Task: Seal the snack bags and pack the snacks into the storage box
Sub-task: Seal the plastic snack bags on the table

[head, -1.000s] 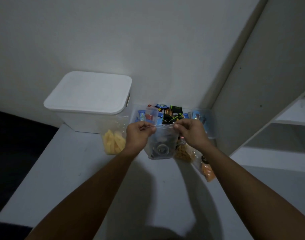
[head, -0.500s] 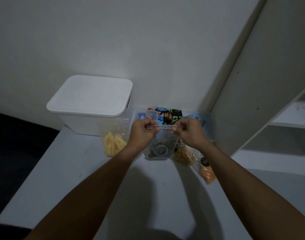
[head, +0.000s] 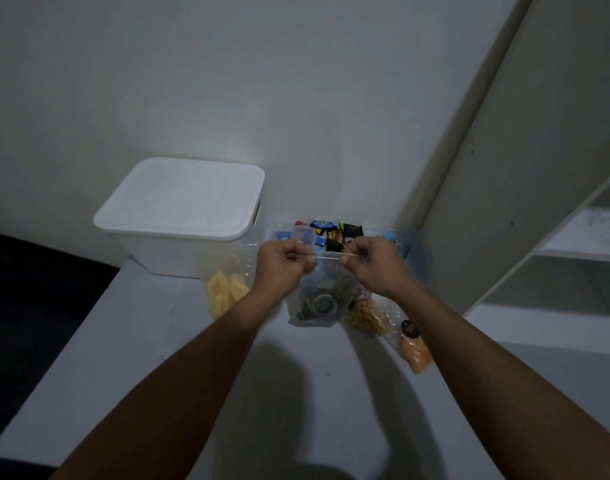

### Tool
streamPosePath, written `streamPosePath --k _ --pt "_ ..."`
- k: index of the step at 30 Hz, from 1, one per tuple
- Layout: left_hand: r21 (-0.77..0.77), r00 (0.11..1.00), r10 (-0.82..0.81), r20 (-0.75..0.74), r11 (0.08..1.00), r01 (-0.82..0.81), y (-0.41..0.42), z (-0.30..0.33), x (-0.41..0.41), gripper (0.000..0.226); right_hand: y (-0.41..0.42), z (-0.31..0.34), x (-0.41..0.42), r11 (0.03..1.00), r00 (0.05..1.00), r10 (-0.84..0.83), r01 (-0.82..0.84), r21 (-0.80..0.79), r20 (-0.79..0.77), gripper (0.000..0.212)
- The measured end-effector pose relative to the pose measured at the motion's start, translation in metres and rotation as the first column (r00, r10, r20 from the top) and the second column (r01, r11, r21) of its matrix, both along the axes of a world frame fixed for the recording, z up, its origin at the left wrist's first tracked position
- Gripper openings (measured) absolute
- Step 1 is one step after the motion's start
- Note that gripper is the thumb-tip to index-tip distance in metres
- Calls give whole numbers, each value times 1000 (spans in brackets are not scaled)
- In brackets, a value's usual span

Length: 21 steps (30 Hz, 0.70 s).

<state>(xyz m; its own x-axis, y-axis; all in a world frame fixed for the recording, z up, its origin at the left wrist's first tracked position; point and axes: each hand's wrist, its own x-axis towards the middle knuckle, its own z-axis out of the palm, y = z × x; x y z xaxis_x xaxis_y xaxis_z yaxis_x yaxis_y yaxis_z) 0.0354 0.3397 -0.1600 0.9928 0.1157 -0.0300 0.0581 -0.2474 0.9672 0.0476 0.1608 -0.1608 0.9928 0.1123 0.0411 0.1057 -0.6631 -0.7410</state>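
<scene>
Item held: clear, soft plastic zip bag of dark ring-shaped snacks (head: 319, 299), glossy and crinkled, upright, its long axis roughly vertical, mouth upward, bottom resting on or just above the pale smooth tabletop (head: 130, 358); which of the two cannot be told. The thin zip strip along the top runs left to right, stretched level between the two hands.

Left hand (head: 283, 261): fingers curled, thumb and forefinger pinching the left end of the zip strip.

Right hand (head: 371, 261): fingers curled, pinching the right end of the same strip. The hands are apart, with a short span of strip between them.

Left of the held bag: clear plastic bag of pale yellow wedge-shaped chips (head: 225, 292), standing against a white rectangular plastic storage box (head: 147, 251) with rounded corners, closed by a matte white lid (head: 182, 197).

Right of it: clear bag of tan curly snacks (head: 367, 317); beyond that, lying flat, a clear bag of orange pieces with a dark round label (head: 412, 348).

Behind the hands: shallow clear plastic tray (head: 412, 258) of small wrapped sweets in blue, black and orange foil (head: 326, 232), against the wall.
</scene>
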Motion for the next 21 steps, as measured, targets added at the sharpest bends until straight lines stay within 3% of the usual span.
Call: streamPosePath --k 9,13,16,21 --pt "64 994 -111 21 992 110 -5 0 2 11 10 -1 5 997 998 19 -14 -76 66 21" --pt "119 998 -32 47 993 27 -6 -3 7 9 9 1 5 999 999 48 -48 -12 9 10" --pt "94 998 21 60 995 -27 -3 -5 10 9 6 4 3 1000 1000 18 -18 -8 4 13" --pt "117 988 -148 51 983 141 -2 0 8 14 6 8 0 998 999 -24 25 -60 21 10"
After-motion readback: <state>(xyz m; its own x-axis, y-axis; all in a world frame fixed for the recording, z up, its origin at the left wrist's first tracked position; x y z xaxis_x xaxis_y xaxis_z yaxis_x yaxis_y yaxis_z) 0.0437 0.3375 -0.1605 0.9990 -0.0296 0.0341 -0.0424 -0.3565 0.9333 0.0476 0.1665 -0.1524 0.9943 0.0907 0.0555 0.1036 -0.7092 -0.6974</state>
